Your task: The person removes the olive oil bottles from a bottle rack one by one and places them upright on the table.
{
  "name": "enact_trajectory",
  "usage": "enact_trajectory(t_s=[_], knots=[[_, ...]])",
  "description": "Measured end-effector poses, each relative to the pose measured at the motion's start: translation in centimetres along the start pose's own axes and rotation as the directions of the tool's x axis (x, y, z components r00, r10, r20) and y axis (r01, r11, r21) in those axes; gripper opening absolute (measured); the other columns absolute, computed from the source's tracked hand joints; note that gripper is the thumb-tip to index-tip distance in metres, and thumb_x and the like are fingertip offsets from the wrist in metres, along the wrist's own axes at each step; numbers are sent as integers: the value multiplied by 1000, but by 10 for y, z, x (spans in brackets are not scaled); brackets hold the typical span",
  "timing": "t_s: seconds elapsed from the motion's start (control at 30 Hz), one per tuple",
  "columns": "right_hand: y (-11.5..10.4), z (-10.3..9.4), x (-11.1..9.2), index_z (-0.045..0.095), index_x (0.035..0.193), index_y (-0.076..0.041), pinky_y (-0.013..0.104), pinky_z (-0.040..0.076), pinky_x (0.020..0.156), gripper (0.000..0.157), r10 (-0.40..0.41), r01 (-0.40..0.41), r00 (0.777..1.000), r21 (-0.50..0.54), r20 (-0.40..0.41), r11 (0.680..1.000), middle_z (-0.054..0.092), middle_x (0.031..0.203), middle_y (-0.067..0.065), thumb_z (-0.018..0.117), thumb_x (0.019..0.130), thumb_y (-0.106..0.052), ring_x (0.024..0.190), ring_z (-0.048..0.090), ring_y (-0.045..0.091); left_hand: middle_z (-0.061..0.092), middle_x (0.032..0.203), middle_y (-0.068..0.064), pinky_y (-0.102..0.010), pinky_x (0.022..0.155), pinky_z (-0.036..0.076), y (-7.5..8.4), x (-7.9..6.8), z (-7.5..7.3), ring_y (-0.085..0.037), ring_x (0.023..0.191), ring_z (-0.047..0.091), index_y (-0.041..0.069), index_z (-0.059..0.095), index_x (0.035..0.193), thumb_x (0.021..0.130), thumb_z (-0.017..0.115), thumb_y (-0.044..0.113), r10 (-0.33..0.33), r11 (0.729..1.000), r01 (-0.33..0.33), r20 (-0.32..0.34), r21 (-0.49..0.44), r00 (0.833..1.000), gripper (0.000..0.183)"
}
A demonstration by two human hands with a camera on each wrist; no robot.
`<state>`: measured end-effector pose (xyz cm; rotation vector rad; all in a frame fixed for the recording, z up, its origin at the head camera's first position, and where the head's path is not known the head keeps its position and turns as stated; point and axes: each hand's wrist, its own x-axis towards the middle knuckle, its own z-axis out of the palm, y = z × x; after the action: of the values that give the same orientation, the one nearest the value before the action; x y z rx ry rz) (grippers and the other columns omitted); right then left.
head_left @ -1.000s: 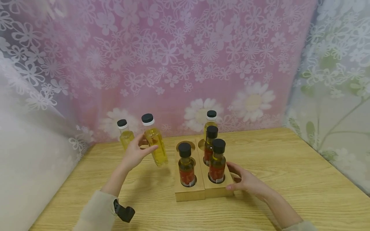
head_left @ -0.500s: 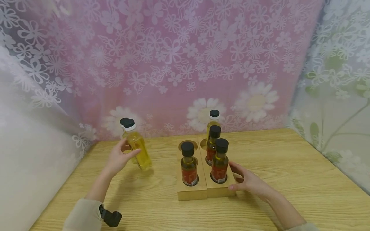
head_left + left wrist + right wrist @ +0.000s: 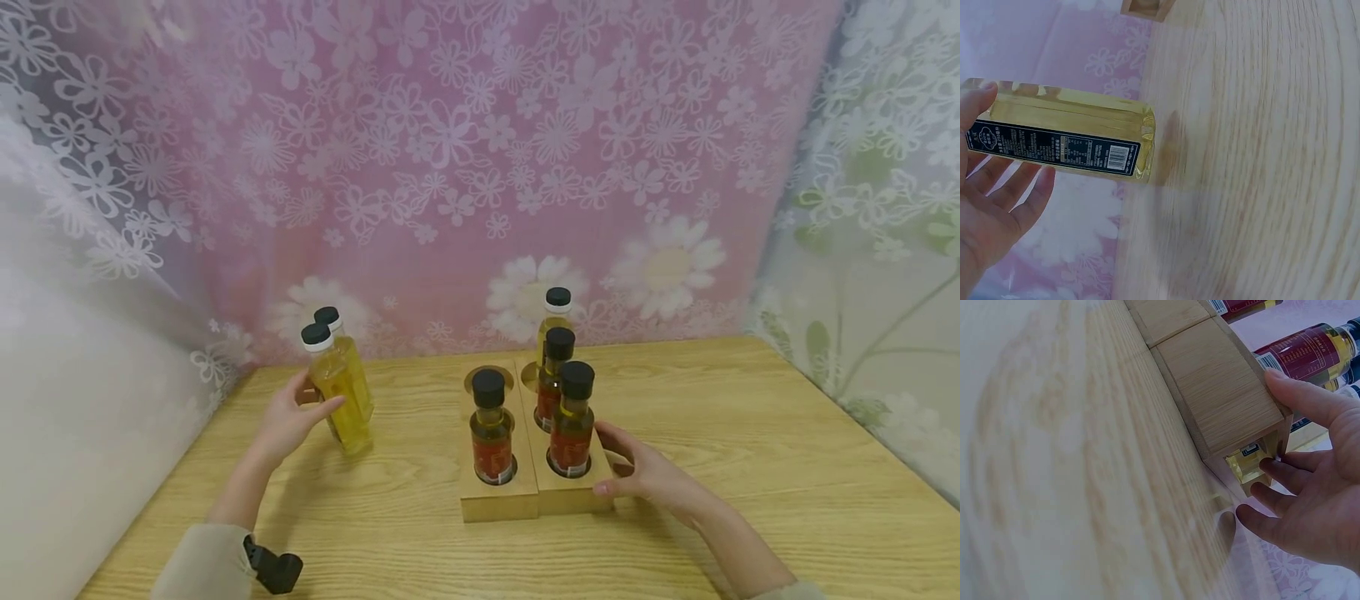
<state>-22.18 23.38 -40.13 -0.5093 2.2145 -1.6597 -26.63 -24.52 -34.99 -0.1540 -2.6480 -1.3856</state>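
My left hand (image 3: 288, 422) grips a clear bottle of yellow oil (image 3: 341, 412) with a black cap, tilted at the left of the table. In the left wrist view its dark label (image 3: 1054, 147) faces the camera, and the base is a little above the wood. A second yellow oil bottle (image 3: 360, 379) stands close behind, partly covered. My right hand (image 3: 652, 477) holds the front right corner of a wooden bottle rack (image 3: 498, 507), thumb at the front, fingers by the hollow end seen in the right wrist view. Red-labelled bottles (image 3: 492, 458) stand in its holes.
Another yellow oil bottle (image 3: 553, 329) is at the rack's back right, half hidden by a red-labelled bottle (image 3: 550, 404). A round hole (image 3: 487, 380) shows at the rack's back left. A pink flowered curtain (image 3: 420, 208) hangs behind the wooden table (image 3: 712, 400).
My left hand has carried the yellow oil bottle leftward and down, from beside the rack to in front of the other yellow bottle. The right hand keeps its place on the rack.
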Motion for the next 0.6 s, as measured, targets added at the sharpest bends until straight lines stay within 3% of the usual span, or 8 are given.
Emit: enact_trajectory(t_s=[0.6], knots=[[0, 1, 0, 8, 145, 6, 58, 15, 105, 94, -24, 24, 1000, -5, -11, 1000, 7, 148, 31, 73, 80, -12, 134, 4, 49, 49, 121, -22, -50, 83, 46, -10, -1, -3, -38, 110, 50, 0, 37, 138, 87, 66, 34, 10, 1000, -10, 3, 29, 1000, 68]])
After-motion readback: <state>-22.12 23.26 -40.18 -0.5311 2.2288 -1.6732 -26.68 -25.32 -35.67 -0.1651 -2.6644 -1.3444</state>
